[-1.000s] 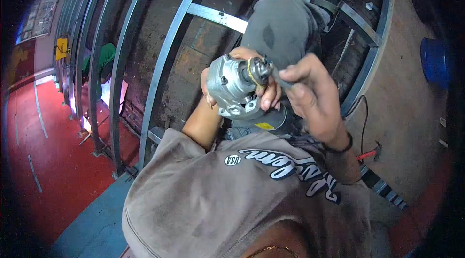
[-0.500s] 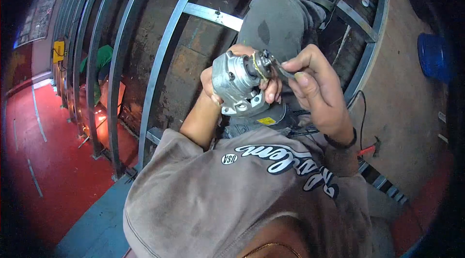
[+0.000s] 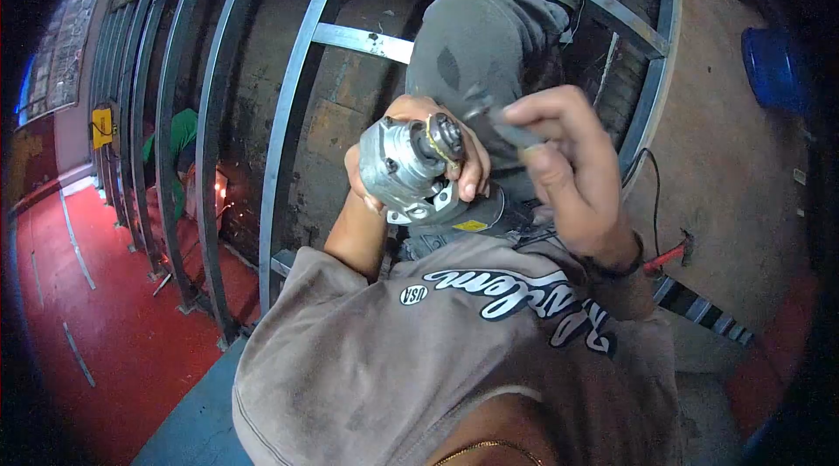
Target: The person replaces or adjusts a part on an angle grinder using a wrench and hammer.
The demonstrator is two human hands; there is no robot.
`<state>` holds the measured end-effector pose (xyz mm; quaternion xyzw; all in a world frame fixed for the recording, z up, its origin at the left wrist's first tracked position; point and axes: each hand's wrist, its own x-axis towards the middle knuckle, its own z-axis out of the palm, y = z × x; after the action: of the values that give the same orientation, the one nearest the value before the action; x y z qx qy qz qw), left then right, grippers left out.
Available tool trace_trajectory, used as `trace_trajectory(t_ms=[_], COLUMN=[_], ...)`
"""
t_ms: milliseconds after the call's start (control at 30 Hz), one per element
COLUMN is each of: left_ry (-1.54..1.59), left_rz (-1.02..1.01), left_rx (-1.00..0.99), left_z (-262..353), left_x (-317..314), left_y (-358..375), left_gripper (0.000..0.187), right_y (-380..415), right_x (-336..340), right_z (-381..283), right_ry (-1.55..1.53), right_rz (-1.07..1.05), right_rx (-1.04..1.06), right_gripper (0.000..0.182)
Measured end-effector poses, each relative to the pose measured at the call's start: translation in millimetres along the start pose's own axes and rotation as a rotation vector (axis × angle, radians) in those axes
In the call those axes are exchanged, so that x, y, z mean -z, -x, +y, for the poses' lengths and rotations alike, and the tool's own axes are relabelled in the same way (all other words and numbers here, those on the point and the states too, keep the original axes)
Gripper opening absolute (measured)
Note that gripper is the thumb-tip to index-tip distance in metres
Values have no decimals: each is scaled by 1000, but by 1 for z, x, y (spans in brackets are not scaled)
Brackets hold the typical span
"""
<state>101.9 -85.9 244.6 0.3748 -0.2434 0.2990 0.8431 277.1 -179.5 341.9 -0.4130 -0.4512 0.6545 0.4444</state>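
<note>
An angle grinder (image 3: 398,162) with a bare silver gear head is held against my lap, its spindle end (image 3: 446,132) facing up and to the right. My left hand (image 3: 473,170) wraps round the grinder's head, fingers curled over the near side. Between thumb and fingers, my right hand (image 3: 578,182) pinches a small flat grey metal tool (image 3: 517,134), smeared by motion. A gap separates that tool from the spindle. Yellowish string-like material rings the spindle's collar. The grinder's body, with a yellow label (image 3: 471,226), is partly hidden below the head.
Upright steel bars (image 3: 223,129) stand at left; behind them a person in a green sleeve (image 3: 179,138) is near bright sparks. A steel frame crosses beneath my leg. At right, a red-handled hammer (image 3: 669,258) and a blue container (image 3: 773,73) rest on the board (image 3: 717,177).
The tool in my right hand has come away from the grinder's spindle. My left hand keeps its hold on the grinder. The whole view has shifted slightly.
</note>
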Motion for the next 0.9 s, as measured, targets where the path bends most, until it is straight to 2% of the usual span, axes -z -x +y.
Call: trace_trajectory(t_ms=[67,167,200,300,433,500,567,633,900], left_ry=[44,52,39,38,42,91,69,97,69], left_rz=[-154,-95,-159,-175,-106,-168,-137,-23,10], left_rx=[9,-31,-16,4,-37,15,-9,-36,-43], left_z=[2,0,2,5,1,0,-3,-5,-4], left_x=[11,8,12,13,9,10,7,2,-4], left_y=[4,9,6,5,8,6,10,12,8], left_gripper=[66,68,68,67,68,67,66,65,60], right_y=[3,2,1,-2,-1,4,-4,-10,-20], right_x=[2,4,0,-2,0,-3,-3,-2,4], right_z=[9,22,20,30,37,44,47,46,44], right_ry=[442,387,345,263,334,218,212,306,293], right_rz=[166,38,18,20,33,183,194,84,25], right_rx=[382,415,360,366,436,340,394,492,478], right_gripper=[19,19,19,20,20,20,20,20,18])
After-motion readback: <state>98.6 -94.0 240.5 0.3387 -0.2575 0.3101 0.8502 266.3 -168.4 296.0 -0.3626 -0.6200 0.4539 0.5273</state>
